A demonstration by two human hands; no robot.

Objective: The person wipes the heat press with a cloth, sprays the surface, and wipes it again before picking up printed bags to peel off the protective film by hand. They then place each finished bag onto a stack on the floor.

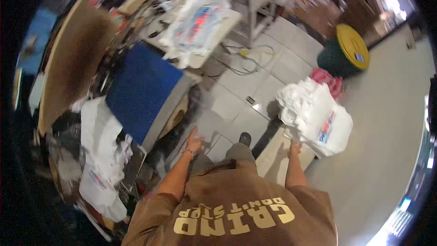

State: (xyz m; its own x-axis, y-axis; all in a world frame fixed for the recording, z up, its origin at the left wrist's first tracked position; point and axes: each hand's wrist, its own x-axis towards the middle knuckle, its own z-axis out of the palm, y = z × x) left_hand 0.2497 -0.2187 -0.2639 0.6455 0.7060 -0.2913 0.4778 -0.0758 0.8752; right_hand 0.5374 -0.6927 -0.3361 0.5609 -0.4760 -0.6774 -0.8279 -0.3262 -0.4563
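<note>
White plastic bags [334, 130] with blue and red print form a thick stack on my right, over the end of a pale board [273, 161]. At the stack's near edge, my right hand [295, 146] is closed on the bags, its fingertips partly hidden. My left hand [194, 142] hangs over the floor beside a blue-topped seat or panel [144, 89], holding nothing, fingers apart. A bracelet circles the left wrist.
More printed white bags [195, 25] lie on a low table ahead, others [98, 182] at the left. A green bin [334, 59] with a yellow lid stands front right, near a pink-red bag [328, 81]. Cables [246, 59] trail over the tiled floor [246, 84].
</note>
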